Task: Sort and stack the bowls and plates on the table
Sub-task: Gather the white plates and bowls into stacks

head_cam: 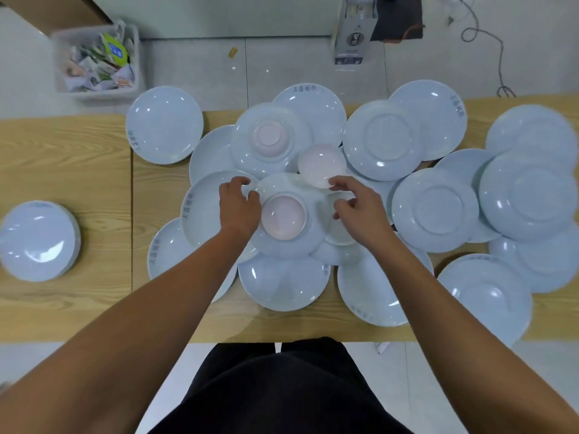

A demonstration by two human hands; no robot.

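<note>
Many pale blue plates lie overlapping across the wooden table [65, 145], some face up, some upside down. A pink bowl [283, 221] sits on an upturned plate [283, 245] in the middle. My left hand [238, 205] is at that plate's left rim and my right hand [357, 205] at its right side, fingers curled at the edges. I cannot tell whether either hand grips it. A second pink bowl [322, 165] lies just beyond my right hand, a third [270, 140] upside down on a farther plate. A neat plate stack [39, 241] stands at the far left.
A single plate [164, 125] overhangs the table's far edge at the left. A white bin of paper scraps [95, 61] stands on the floor beyond. A box [355, 29] and a cable [488, 42] lie on the floor at the back right.
</note>
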